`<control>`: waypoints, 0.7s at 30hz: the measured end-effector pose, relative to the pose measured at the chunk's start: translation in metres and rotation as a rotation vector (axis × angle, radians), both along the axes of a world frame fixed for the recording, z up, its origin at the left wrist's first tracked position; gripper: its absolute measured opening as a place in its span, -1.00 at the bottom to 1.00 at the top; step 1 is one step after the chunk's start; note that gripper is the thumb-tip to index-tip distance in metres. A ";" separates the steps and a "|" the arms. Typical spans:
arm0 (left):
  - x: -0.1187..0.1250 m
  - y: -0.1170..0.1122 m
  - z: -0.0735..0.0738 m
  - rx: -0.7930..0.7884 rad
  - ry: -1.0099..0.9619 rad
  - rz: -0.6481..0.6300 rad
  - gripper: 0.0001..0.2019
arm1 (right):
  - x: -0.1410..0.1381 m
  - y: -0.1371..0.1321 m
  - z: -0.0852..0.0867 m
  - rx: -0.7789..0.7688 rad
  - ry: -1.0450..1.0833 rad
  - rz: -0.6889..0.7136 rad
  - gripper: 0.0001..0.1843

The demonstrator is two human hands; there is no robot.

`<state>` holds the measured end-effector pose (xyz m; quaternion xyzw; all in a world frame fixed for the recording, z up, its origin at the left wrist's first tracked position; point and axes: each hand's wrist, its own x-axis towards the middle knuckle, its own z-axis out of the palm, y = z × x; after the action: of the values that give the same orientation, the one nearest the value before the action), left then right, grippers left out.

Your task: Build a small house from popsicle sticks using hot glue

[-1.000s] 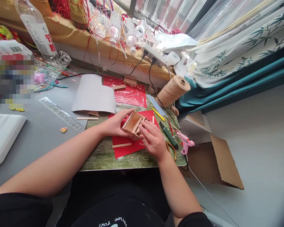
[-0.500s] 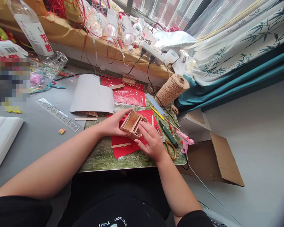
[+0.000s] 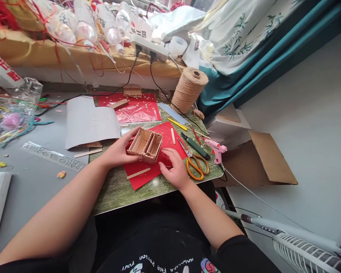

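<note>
A small box made of wooden craft sticks (image 3: 144,143), open at the top and split by a divider into two compartments, is gripped at its left side by my left hand (image 3: 121,149). My right hand (image 3: 174,167) is just right of the box with its fingers apart, holding nothing. Below the box lies a red sheet (image 3: 167,132) with a loose craft stick (image 3: 138,173) on its front part and another stick (image 3: 173,135) towards the back. Scissors with orange handles (image 3: 197,167) lie right of my right hand, beside a green utility knife (image 3: 196,146).
A pink glue gun (image 3: 216,149) rests at the table's right edge, its cord hanging down. Behind are a twine spool (image 3: 190,89), a yellow pen (image 3: 177,124) and a second red sheet (image 3: 147,108) with scraps. Grey card (image 3: 91,121) and a stencil ruler (image 3: 52,156) lie left.
My right hand has come off the box and moved to its right. The box has turned so its two compartments show. The view has shifted to the right.
</note>
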<state>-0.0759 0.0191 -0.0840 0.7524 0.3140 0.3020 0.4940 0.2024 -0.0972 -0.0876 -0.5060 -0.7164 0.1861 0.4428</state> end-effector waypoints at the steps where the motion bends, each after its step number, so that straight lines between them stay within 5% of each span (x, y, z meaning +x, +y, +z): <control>1: 0.001 0.000 0.000 -0.003 0.002 -0.001 0.21 | -0.001 -0.002 -0.004 -0.041 0.008 0.017 -0.53; 21: 0.004 0.001 0.002 -0.020 0.039 0.036 0.22 | 0.005 0.004 -0.013 -0.176 0.108 0.043 -0.79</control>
<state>-0.0720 0.0205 -0.0816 0.7472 0.3401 0.2931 0.4900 0.2069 -0.0930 -0.1006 -0.5167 -0.6829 0.2847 0.4307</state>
